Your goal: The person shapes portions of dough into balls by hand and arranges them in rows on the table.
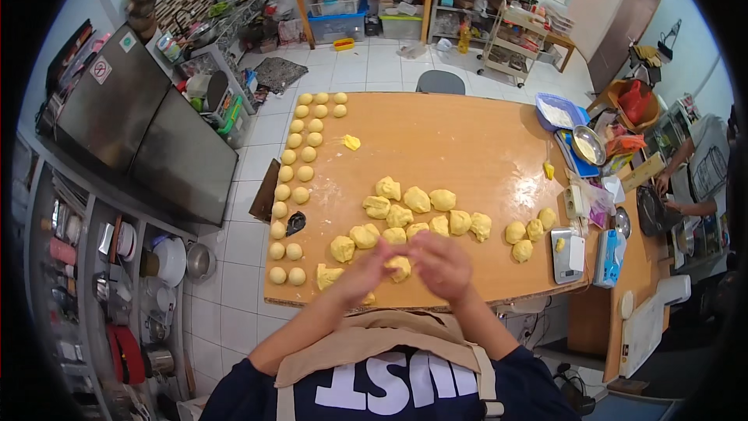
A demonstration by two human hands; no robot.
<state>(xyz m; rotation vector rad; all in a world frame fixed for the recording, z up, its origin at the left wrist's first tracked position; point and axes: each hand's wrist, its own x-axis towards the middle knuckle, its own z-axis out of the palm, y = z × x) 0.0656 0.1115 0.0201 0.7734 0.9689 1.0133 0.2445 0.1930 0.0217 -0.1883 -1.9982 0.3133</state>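
My left hand (369,268) and my right hand (441,265) meet over the near edge of the table, fingertips close together. Motion smears the fingers, so whether they hold anything is unclear. A rough lump of yellow dough (398,268) shows on the table between and below them. Beyond lie several uneven dough lumps, among them one dough piece (417,199) near the middle. Left of my left hand is another dough lump (329,275), with a rounder dough lump (342,249) just past it. Smooth dough balls (297,276) line the table's left side in rows.
Right on the wooden table (452,132) are a few dough lumps (516,231), a kitchen scale (568,255), a blue box (608,257) and a blue basin of flour (558,114). A yellow scraper (352,143) lies far left. Another person (705,164) works at far right.
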